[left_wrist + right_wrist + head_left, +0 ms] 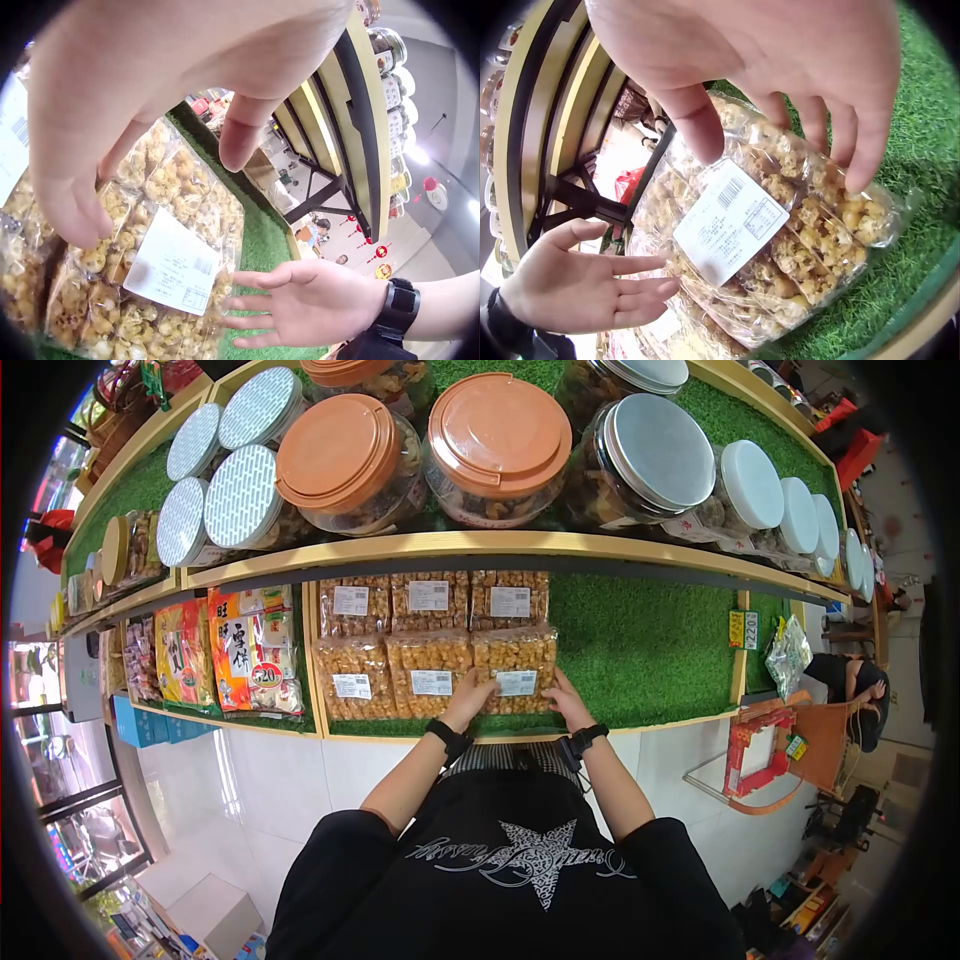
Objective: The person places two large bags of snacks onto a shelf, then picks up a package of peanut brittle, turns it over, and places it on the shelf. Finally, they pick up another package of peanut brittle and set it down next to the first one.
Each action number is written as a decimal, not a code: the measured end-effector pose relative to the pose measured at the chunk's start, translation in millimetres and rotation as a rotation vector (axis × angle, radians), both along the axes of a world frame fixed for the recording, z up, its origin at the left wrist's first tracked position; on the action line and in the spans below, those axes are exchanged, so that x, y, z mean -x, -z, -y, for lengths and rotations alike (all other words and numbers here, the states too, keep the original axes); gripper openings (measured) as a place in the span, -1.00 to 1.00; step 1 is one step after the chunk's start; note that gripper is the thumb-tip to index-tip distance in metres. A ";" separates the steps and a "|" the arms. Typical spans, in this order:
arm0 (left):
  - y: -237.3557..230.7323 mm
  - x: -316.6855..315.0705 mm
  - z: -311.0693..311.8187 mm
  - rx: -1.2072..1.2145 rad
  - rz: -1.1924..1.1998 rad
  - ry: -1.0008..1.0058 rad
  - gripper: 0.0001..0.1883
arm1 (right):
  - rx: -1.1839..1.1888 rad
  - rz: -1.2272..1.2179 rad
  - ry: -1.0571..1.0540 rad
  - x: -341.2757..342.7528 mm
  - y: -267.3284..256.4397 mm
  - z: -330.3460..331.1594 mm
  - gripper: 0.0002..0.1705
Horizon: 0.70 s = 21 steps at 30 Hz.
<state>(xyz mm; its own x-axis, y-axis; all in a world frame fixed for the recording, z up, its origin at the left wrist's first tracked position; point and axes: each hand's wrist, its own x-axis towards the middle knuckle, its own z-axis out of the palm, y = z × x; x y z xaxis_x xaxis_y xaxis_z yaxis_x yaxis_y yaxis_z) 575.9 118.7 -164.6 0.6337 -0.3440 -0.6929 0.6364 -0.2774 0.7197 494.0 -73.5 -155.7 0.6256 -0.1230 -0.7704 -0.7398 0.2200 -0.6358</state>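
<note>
A clear bag of golden puffed snack pieces [515, 648] with a white label [731, 221] lies at the right end of the front row. My left hand [468, 702] is at its left side, the fingers by the seam with the neighbouring bag [428, 652]. On the opposite side is my right hand [570, 705], fingertips right at the bag's edge. Seen from the left wrist, the right hand's fingers [251, 322] are straight and reach the bag's side. The right wrist view shows the left hand's fingers [641, 289] extended along the other side.
Behind stands a second row of similar bags [430, 615]. Green turf [640, 650] spreads to the right, with a wooden front edge [650, 723]. An upper shelf [500, 545] carries several lidded jars [500, 435]. Rice cracker bags [255, 650] stand left of a divider.
</note>
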 end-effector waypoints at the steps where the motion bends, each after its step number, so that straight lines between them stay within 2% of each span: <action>1: 5.5 0.7 -0.7 -0.003 0.014 0.006 -0.15 | -0.010 -0.018 -0.011 0.0 -1.0 -0.9 -0.14; 5: 14.8 5.9 1.4 0.003 -0.029 0.053 -0.17 | -0.028 0.037 0.029 8.4 17.5 -1.6 -0.11; 7: 12.0 15.8 7.5 -0.050 0.121 -0.077 -0.19 | 0.009 0.050 0.042 9.5 18.7 -4.8 -0.09; 8: 9.1 19.9 8.7 -0.042 0.124 -0.070 -0.19 | -0.022 0.108 0.075 13.6 33.3 -6.7 -0.08; 10: -5.6 24.6 6.5 -0.095 0.266 -0.045 -0.22 | -0.008 0.100 0.111 16.8 28.4 -12.9 -0.08; 12: 35.7 37.0 -5.9 -0.090 0.353 -0.037 -0.23 | 0.049 0.085 0.132 21.7 25.8 -15.1 -0.14; 13: 8.7 30.6 -1.0 -0.092 0.432 -0.030 -0.24 | 0.050 0.099 0.141 23.3 18.4 -13.5 -0.14; 14: -22.0 29.9 -2.0 -0.028 0.150 0.009 -0.25 | 0.068 0.048 0.133 27.3 10.4 -10.5 -0.19; 16: -26.6 32.8 -0.6 0.026 0.169 0.004 -0.25 | 0.103 -0.001 0.141 41.0 -1.9 -3.5 -0.35; 17: -28.2 37.4 -1.2 0.082 0.173 -0.016 -0.25 | 0.105 0.007 0.163 50.3 -8.7 2.9 -0.35; 18: -10.3 42.8 -2.1 0.030 0.210 -0.031 -0.29 | 0.061 0.026 0.163 59.5 -20.9 9.8 -0.39; 19: -53.7 44.9 8.8 0.095 0.133 -0.046 -0.34 | 0.018 0.048 0.163 69.7 -28.7 17.6 -0.44; 20: -68.7 46.9 14.6 0.084 0.137 0.012 -0.38 | 0.026 0.095 0.207 83.2 -30.9 24.6 -0.54; 21: -81.0 48.9 20.5 0.073 0.141 0.071 -0.42 | 0.034 0.107 0.235 97.1 -36.4 33.4 -0.54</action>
